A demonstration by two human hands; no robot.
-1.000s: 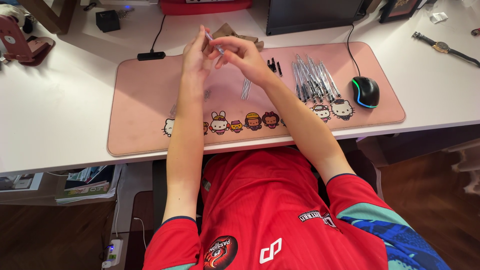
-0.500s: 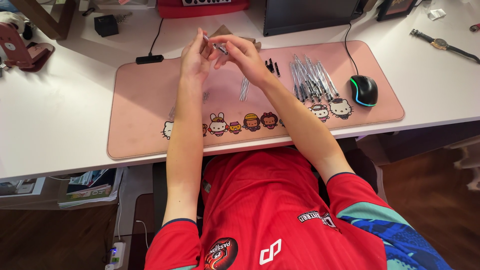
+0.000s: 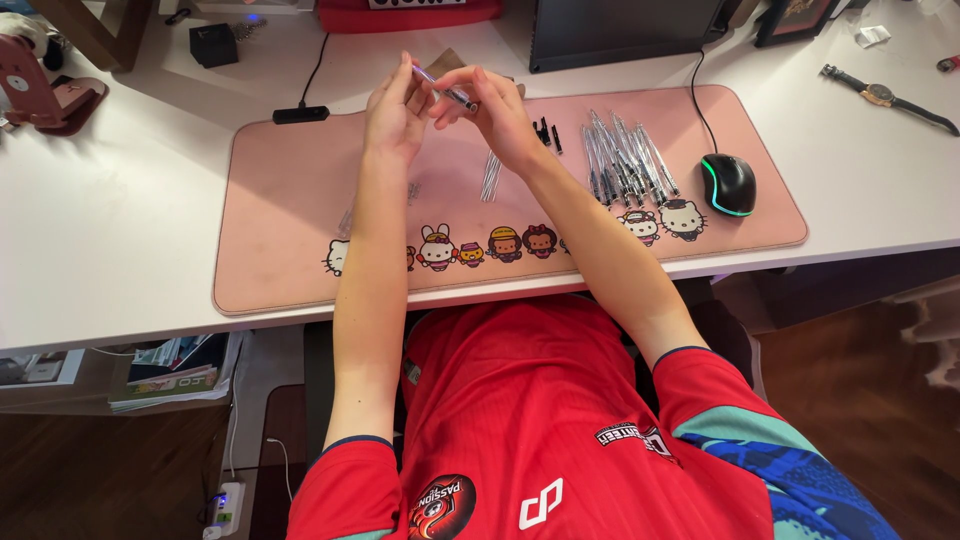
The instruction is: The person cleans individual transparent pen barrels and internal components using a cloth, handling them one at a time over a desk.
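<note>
Both hands raised above the far edge of the pink desk mat (image 3: 290,250), a clear pen (image 3: 446,90) pinched between them. Left hand (image 3: 395,115) closed on the pen's upper, farther end, fingers curled round it; right hand (image 3: 495,115) closed on the lower, nearer end, thumb and forefinger clamped at the tip. Pen held in the air, not resting on anything, roughly level with the far rim of the mat and just in front of the dark monitor base (image 3: 625,35).

Long axis slanted: upper left, away from the body, down to lower right, so running almost straight from one palm to the other. Each hand therefore sitting at its own end of that line, neither nearer the middle; any twist or pull likely to act along this axis, judged from the grip alone. Whether the two ends are joined or coming apart: too small to tell.

Directly below the hands, a few loose clear tubes (image 3: 490,175) lying on the mat, pointing away from the body. To the right, well within reach of the right hand, a row of finished-looking pens (image 3: 625,160) side by side, with small black parts (image 3: 545,132) between that row and the hands. Farther right, a black mouse (image 3: 728,185) on the mat and a wristwatch (image 3: 880,95) on the white desk (image 3: 100,220).
</note>
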